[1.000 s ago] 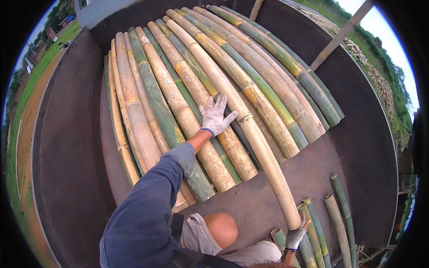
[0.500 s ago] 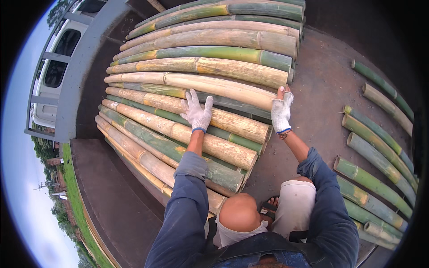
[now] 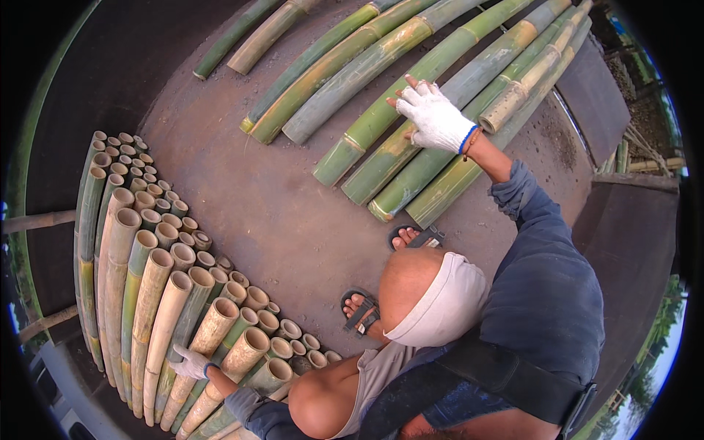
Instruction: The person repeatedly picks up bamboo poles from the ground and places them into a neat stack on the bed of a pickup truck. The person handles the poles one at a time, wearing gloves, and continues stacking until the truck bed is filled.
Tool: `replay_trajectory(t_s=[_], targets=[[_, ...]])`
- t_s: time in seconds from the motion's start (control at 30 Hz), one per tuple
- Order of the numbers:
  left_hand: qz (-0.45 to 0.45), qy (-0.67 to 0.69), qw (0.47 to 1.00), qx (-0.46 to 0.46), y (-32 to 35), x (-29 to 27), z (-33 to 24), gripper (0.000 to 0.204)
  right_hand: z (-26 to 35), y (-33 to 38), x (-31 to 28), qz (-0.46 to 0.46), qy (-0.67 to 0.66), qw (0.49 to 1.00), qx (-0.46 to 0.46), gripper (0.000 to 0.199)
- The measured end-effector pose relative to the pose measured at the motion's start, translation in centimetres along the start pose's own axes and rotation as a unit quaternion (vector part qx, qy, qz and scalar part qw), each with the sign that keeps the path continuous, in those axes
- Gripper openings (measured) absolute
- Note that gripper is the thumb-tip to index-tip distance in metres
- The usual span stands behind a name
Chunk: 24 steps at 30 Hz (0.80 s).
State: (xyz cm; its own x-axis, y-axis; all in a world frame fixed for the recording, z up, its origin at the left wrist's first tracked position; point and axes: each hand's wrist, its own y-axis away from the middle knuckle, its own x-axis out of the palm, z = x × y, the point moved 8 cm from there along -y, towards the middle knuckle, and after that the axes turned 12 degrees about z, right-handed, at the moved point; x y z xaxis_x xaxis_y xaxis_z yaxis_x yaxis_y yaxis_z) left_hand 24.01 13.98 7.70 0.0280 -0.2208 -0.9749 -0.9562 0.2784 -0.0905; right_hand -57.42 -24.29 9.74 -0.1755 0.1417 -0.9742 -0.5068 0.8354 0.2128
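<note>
My right hand, in a white fingerless work glove with a blue cuff edge, reaches over a row of loose bamboo poles. Its fingers are spread above a green bamboo pole; whether they touch it I cannot tell. At the lower left, my left hand, gloved alike, lies with fingers stretched on the stacked bamboo poles. It is next to a mottled tan bamboo pole and holds nothing that I can see. The stack's hollow cut ends face the floor's middle.
Brown dusty metal floor lies between the stack and the loose poles. A short tan bamboo piece rests on top of the loose row. Dark side walls bound the truck bed. My sandalled feet stand near the loose poles' cut ends.
My view has swung right, toward the loose poles. My right hand has left the end of a stacked pole and reached over to the loose row; my left hand stays on the stack.
</note>
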Motion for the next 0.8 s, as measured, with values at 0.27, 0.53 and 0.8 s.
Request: replay_trajectory(t_s=[0.27,0.53,0.8], targets=[[0.262,0.12,0.706,0.647,30.6,1.9,-38.0,0.062,-22.2,11.3,5.0,0.245,0.108,0.963,0.002,0.06],[0.426,0.046,0.521,0.738,56.1,-2.1,-47.8,0.128,-1.2,5.9,-1.5,0.138,-0.02,0.989,-0.055,0.076],[0.327,-0.128,0.715,0.605,37.0,-4.2,-32.3,0.041,2.0,8.5,-9.1,0.002,-0.031,0.974,-0.225,0.111]])
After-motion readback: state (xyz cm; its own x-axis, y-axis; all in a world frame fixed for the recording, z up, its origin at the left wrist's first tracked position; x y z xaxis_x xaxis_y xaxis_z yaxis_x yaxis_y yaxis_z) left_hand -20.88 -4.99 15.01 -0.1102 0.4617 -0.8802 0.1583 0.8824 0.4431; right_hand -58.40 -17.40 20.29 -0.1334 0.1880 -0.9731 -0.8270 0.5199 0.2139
